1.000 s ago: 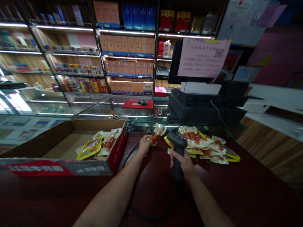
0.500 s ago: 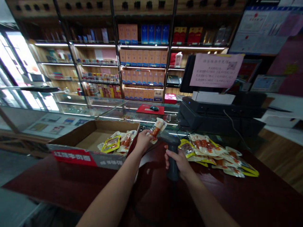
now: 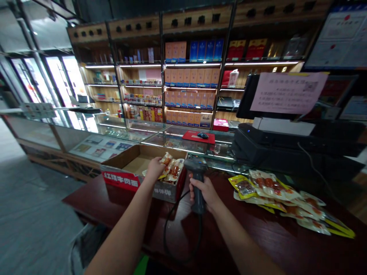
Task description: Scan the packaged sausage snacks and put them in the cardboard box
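My left hand (image 3: 155, 168) is over the near right part of an open cardboard box (image 3: 119, 182), fingers closed on a clear vacuum-sealed snack packet (image 3: 167, 158) with reddish-brown food inside. Just below and beside it in the box lie more sealed packets (image 3: 175, 169). My right hand (image 3: 204, 190) is wrapped around the grip of a black handheld barcode scanner (image 3: 198, 196), held upright above the table with its head toward the box. From the scanner's base a cable loops down. A pile of sealed packets (image 3: 269, 187), some yellow-edged, lies to the right of my right hand.
The dark red table (image 3: 229, 233) carries the box and the pile. Behind it stand a glass display counter (image 3: 160, 139), a red mouse pad (image 3: 189, 136) with a mouse (image 3: 202, 135), and a black register (image 3: 258, 145) under a monitor with a pink paper sign (image 3: 288, 93).
My left hand has carried the packet left, from beside the scanner head to over the box. The scanner stays in my right hand. The view has turned left.
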